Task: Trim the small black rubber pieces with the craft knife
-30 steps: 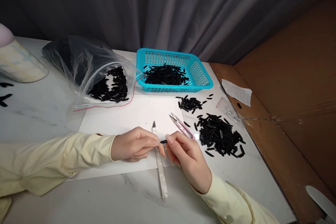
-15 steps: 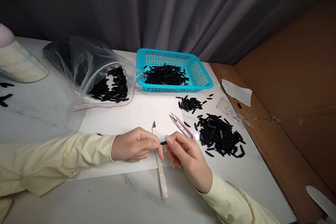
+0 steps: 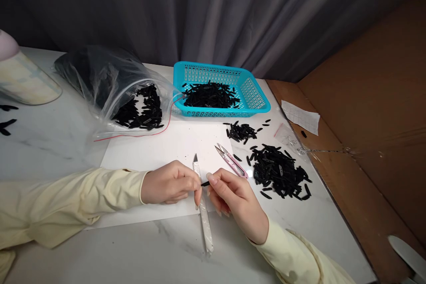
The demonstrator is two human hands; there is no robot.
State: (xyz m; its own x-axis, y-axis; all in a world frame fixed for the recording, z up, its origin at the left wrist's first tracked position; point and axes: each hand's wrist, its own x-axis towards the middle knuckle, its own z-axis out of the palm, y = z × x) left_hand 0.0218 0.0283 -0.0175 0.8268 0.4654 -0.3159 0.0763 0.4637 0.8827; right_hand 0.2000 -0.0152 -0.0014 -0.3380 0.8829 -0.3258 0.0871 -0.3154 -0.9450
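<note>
Between my hands, over the white paper (image 3: 133, 155), is a small slim black piece (image 3: 205, 183). My right hand (image 3: 234, 193) pinches one end of it with thumb and forefinger. At its other end, the closed fingertips of my left hand (image 3: 171, 183) meet the piece; whether they grip it or only touch it is hard to see. A craft knife (image 3: 206, 230) with a wrapped pale handle lies under my hands, its blade pointing away. Pink-handled thread snips (image 3: 233, 163) rest just beyond my right hand.
A blue basket (image 3: 219, 111) holding black pieces stands at the back. Left of it lies an open zip bag (image 3: 109, 97) of similar pieces. A large pile (image 3: 279, 173) and a smaller pile (image 3: 242, 132) lie to the right. A bottle (image 3: 26, 77) stands far left.
The black piece and my right fingertips have shifted slightly left. My left fingertips have drawn back a little, and more of the piece shows.
</note>
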